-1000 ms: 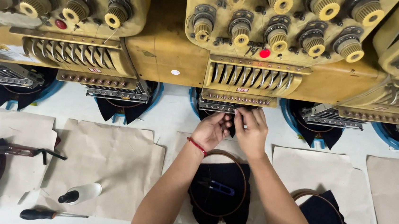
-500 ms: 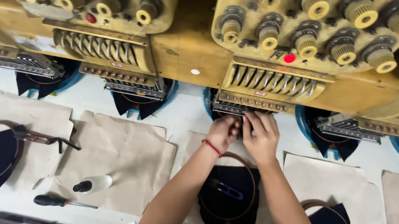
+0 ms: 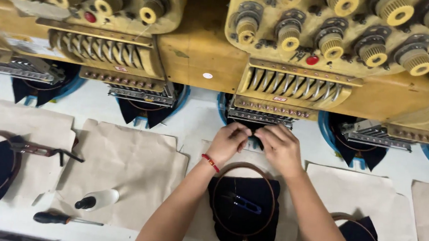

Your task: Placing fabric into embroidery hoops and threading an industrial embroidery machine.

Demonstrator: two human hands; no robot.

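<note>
Under the needle bar (image 3: 261, 117), both hands (image 3: 256, 144).

Both hands are raised to the needle bar (image 3: 261, 118) of a yellow embroidery head (image 3: 332, 53); the left hand (image 3: 228, 143) and right hand (image 3: 281, 148) are pinched together at dark fabric beneath it; a red band is worn on the left wrist. A round hoop (image 3: 218, 187) with navy cloth and small snips (image 3: 243, 203) lies between the forearms; a screwdriver (image 3: 64, 219) and small bottle (image 3: 97, 199) are placed on beige backing sheets (image 3: 129, 165) at left.

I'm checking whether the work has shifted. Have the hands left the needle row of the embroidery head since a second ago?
No. Both the left hand and right hand stay just below that needle row; only the camera shifted.
</note>
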